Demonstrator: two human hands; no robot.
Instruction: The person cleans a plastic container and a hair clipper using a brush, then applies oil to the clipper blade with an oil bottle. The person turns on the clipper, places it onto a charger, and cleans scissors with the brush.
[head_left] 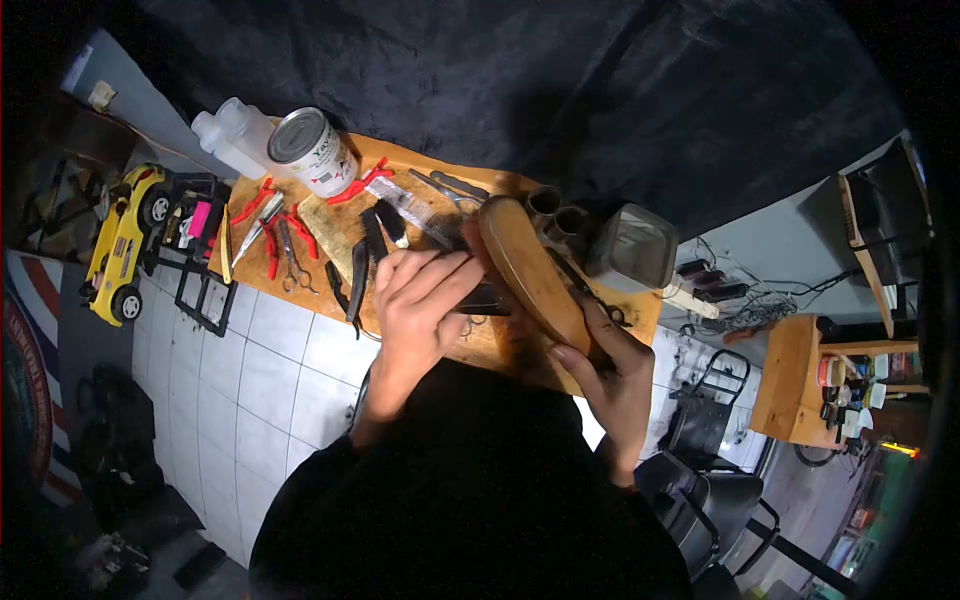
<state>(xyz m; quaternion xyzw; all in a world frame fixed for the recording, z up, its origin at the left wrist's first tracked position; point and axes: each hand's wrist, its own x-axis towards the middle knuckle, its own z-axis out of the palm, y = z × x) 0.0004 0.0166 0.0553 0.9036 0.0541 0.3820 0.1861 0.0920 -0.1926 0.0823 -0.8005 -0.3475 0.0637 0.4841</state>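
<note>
Over the bench [400, 158], I am gripping the near end of a long, curved, tan wooden brush [535, 275] with my closed right hand [620, 385], its length slanting away leftward beside my half-curled, seemingly empty left hand [418, 310].

This looks like a barbershop. The wooden desk [642, 325] carries scissors [290, 262], clear combs [415, 208], and a folding razor [226, 240] at its left end, with a large wooden-backed brush [528, 268] above it. Black padded armchairs [715, 500] stand at lower right on white tiles [270, 385], and a round sign [30, 370] with red and white stripes shows at the left edge.
</note>
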